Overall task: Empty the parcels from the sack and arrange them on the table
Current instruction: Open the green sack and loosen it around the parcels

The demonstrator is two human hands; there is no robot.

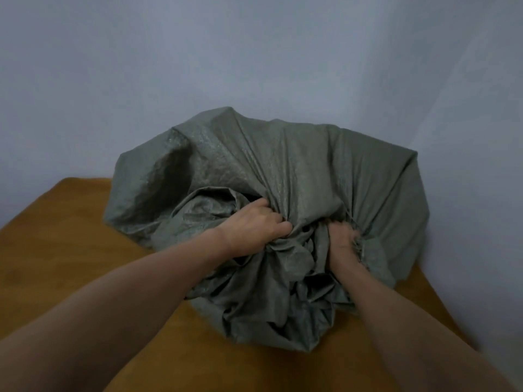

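Note:
A large grey-green woven sack lies bulging on the orange-brown table, its bunched mouth turned toward me. My left hand grips a fistful of the gathered fabric at the mouth. My right hand grips the fabric just to the right of it, its fingers buried in the folds. No parcels show; whatever is inside is hidden by the sack.
A plain pale blue-grey wall rises right behind the sack and along the right side. The table's left edge runs diagonally at the left, with bare tabletop to the left of and in front of the sack.

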